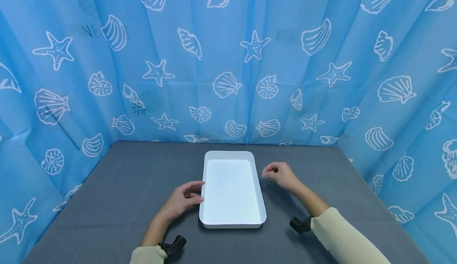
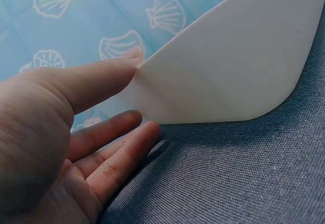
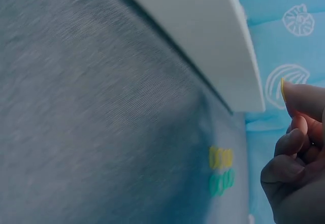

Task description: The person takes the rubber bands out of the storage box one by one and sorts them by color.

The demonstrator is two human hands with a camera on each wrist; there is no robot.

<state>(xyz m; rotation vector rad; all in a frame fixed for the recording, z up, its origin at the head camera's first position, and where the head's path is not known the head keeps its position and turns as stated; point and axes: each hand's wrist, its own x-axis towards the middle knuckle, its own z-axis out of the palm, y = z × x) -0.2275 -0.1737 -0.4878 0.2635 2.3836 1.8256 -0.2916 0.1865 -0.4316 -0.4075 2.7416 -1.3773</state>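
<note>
A shallow white tray (image 1: 232, 192) lies on the grey cloth. At its left edge is my left hand (image 1: 183, 200); the thumb (image 2: 114, 76) meets the rim and the other fingers, loosely extended, touch the outer wall. Beyond the tray's right side, my right hand (image 1: 282, 175) is raised over the cloth. Between thumb and fingertip it pinches a thin yellow ring (image 3: 283, 89), seen edge-on in the right wrist view. Below that hand lie several small yellow rings (image 3: 221, 158) beside several green rings (image 3: 222, 182), blurred in the right wrist view.
Grey cloth (image 1: 143, 176) covers the table around the tray. A blue curtain (image 1: 228, 109) printed with white shells and starfish hangs behind it and along both sides. Each wrist carries a black camera mount, the right one (image 1: 300, 224) near the sleeve cuff.
</note>
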